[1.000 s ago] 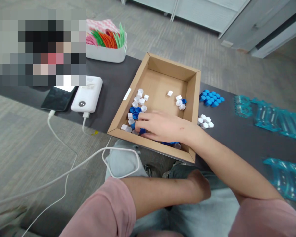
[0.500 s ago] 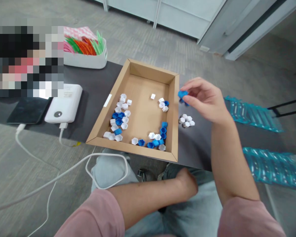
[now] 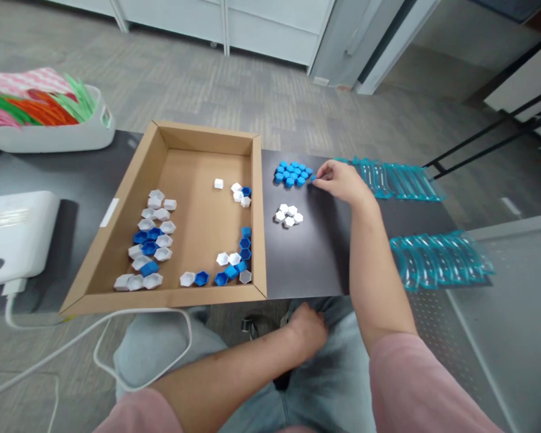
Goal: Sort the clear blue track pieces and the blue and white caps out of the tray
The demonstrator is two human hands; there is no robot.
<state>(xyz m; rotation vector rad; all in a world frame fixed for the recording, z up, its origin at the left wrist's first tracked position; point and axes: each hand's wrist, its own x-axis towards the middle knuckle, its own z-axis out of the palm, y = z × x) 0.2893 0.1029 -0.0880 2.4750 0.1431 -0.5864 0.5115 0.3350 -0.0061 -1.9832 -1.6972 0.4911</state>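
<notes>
My right hand (image 3: pixel 338 180) is over the dark table, thumb and fingers closed on a small blue hexagonal piece (image 3: pixel 314 178). That piece is at the right edge of a tight cluster of several blue hexagonal pieces (image 3: pixel 290 173) lying on the table. Just nearer to me lies a smaller cluster of white hexagonal pieces (image 3: pixel 289 214). My left hand (image 3: pixel 310 329) rests on my lap, its fingers curled in and partly hidden. To the left, a shallow cardboard box (image 3: pixel 259 240) holds loose white pieces (image 3: pixel 163 240) and blue pieces (image 3: pixel 201 278), some showing hollow sides.
Two rows of clear teal-edged plastic packs (image 3: pixel 397 180) lie at the table's right side. A white power bank (image 3: pixel 20 234) with a white cable (image 3: pixel 117 314) sits left of the box. Behind it stands a white basket (image 3: pixel 72 135) of colourful fuzzy sticks.
My right hand has moved from beside the box to the right end of the blue cluster, which now shows uncovered. The view has turned right. My left hand stays on my lap.
</notes>
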